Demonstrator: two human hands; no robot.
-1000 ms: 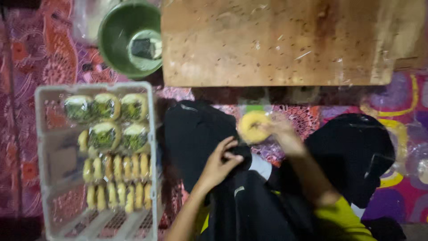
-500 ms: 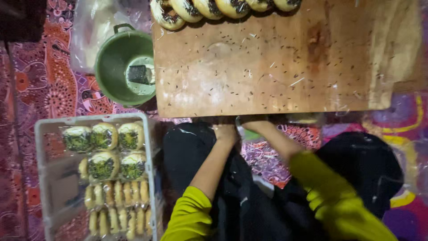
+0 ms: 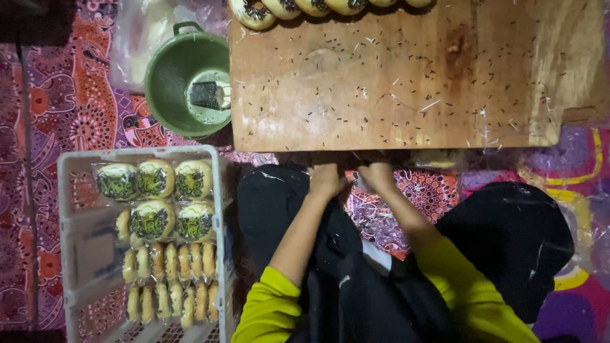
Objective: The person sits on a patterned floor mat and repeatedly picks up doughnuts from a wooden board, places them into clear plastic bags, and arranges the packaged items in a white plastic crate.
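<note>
Yellow-green sleeves are seen on both forearms, which are stretched forward from the lap so that the left hand (image 3: 326, 180) and right hand (image 3: 376, 176) lie close together at the near edge of the wooden board (image 3: 394, 82). Their fingers are tucked under that edge, so it cannot be told whether they are spread or pinching. Wrapped pastries (image 3: 152, 219) are stacked in the white crate (image 3: 70, 190) well to the left.
</note>
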